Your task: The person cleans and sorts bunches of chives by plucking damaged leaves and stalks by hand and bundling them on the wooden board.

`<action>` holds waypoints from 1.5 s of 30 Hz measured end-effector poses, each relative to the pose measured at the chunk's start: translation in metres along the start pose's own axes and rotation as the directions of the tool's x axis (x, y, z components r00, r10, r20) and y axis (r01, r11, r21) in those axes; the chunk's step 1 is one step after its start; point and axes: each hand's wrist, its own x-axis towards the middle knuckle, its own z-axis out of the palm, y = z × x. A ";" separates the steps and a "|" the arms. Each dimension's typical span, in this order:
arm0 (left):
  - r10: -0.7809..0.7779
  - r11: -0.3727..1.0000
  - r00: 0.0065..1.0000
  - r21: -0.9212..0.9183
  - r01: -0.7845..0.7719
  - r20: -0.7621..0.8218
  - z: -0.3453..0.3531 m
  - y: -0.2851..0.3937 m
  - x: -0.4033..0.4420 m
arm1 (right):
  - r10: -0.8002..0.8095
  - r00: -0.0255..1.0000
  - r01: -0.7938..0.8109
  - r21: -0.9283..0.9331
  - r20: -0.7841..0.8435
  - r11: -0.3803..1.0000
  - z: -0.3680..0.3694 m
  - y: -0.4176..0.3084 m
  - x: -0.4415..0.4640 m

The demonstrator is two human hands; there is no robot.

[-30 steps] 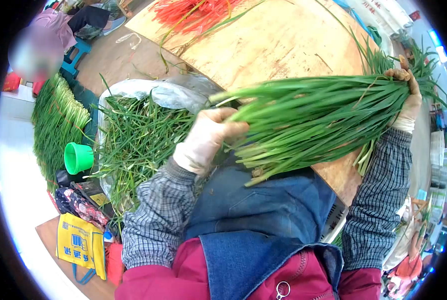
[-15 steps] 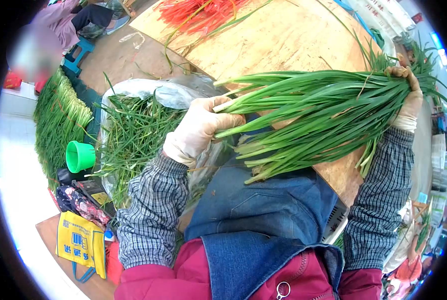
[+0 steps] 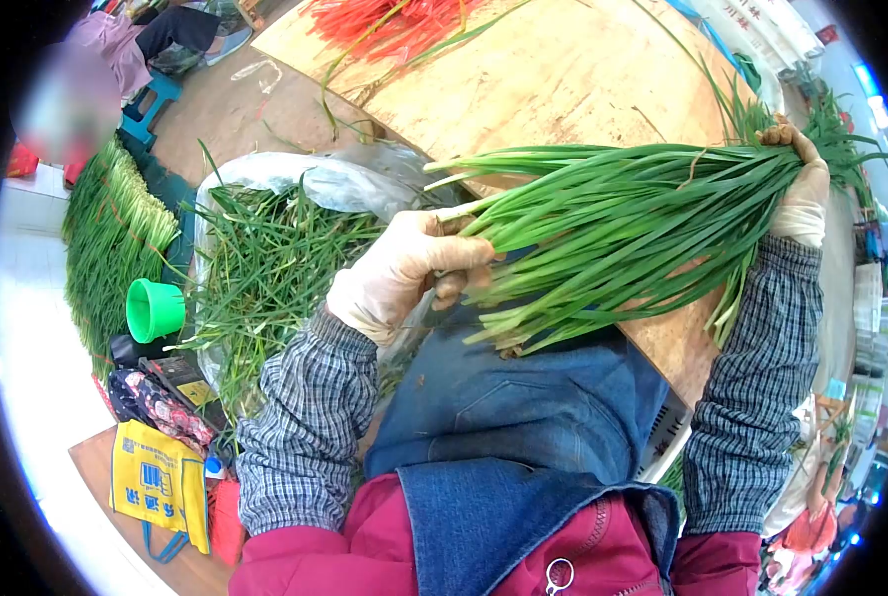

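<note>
A loose bunch of garlic chives (image 3: 633, 214) stretches across in front of me, pale stem ends to the left and dark leaf tips to the right. My right hand (image 3: 802, 179), in a soiled whitish glove, is closed around the leafy end. At the stem end, my left hand (image 3: 404, 263), gloved too, pinches a few pale stalks between thumb and fingers. The bunch hangs above my denim apron (image 3: 513, 397) and the edge of a wooden board (image 3: 543, 84). Part of my right palm is hidden behind the leaves.
A plastic-lined container (image 3: 265, 169) of loose green trimmings (image 3: 275, 248) stands at left. Beyond it are a green cup (image 3: 156, 310), stacked chives (image 3: 116, 238) and a yellow bag (image 3: 161, 482). Red plastic ties (image 3: 394, 25) lie on the board. Another person (image 3: 116, 45) sits at upper left.
My left hand has shifted slightly down and its fingers have curled in more at the stem ends. The bunch has gathered a little closer together; my right hand keeps its hold.
</note>
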 end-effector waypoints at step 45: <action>0.784 0.012 0.606 0.973 -0.232 0.135 -0.004 -0.012 0.032 | -0.080 0.979 0.050 0.154 0.190 0.987 -0.008 -0.009 -0.008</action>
